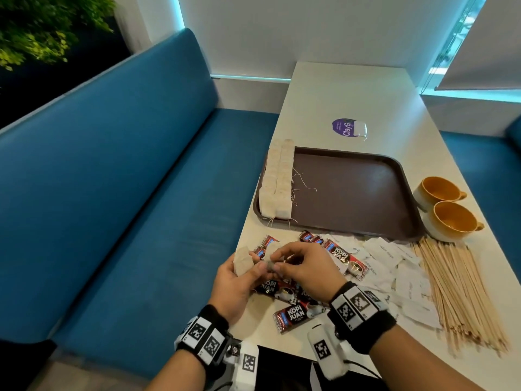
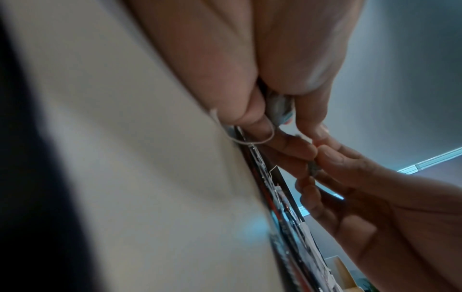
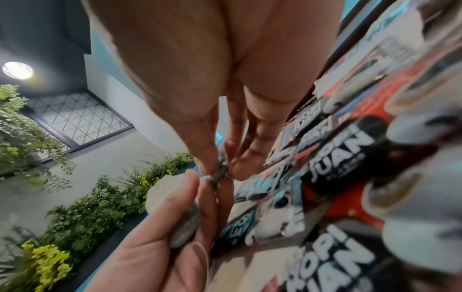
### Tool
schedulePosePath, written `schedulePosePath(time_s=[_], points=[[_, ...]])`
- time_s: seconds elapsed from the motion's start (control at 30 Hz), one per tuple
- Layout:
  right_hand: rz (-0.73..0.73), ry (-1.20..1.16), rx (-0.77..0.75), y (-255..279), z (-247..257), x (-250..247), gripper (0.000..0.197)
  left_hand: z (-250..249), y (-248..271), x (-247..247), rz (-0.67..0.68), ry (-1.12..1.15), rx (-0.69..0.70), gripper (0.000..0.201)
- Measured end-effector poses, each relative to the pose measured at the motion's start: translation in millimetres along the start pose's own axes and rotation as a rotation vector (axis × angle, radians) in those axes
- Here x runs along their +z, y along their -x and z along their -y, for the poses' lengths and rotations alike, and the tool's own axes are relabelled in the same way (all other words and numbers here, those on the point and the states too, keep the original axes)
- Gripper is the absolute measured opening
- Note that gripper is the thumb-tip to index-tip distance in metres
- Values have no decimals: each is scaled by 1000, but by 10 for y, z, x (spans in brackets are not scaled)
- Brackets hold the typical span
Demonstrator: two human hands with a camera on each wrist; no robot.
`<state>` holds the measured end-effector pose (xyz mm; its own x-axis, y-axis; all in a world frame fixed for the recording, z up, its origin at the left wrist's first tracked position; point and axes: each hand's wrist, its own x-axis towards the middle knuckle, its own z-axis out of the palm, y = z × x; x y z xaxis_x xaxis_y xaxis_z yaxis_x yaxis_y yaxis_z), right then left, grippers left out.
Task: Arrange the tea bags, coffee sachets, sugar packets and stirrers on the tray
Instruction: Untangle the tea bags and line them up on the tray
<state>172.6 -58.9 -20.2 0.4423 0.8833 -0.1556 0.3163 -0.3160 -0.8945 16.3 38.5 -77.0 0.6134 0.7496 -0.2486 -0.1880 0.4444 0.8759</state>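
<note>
Just short of the table's near left corner, both hands work above the scattered coffee sachets. The left hand curls round two tea bags, and the right hand pinches the lower end of one of them between thumb and fingertips. On the brown tray, two rows of tea bags run along the left rim, their strings trailing inward and over the near rim; the rest of the tray floor lies bare. Sugar packets spread near its front edge, stirrers fan out rightward, and two cups touch the tray's right side.
</note>
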Motion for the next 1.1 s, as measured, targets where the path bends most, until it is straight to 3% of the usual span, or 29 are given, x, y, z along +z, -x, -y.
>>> schedulePosePath(time_s=[0.2, 0.37, 0.57, 0.77, 0.93, 1.1], points=[[-140, -54, -3, -368, 151, -278, 15, -31, -17, -24, 138, 135, 21, 46], [-231, -24, -2, -787, 157, -498, 15, -60, -13, -5, 95, 240, 16, 40], [-111, 146, 72, -1128, -8, -506, 10, -61, 17, 5, 102, 116, 56, 30], [-29, 328, 125, -1268, -71, -482, 17, -75, 40, 16, 110, 86, -2, 42], [-59, 339, 115, -1292, -43, -490, 7, -11, 6, 3, 43, 57, -46, 35], [-10, 382, 128, -1318, -52, -418, 4, -8, 8, 0, 91, 82, -25, 21]])
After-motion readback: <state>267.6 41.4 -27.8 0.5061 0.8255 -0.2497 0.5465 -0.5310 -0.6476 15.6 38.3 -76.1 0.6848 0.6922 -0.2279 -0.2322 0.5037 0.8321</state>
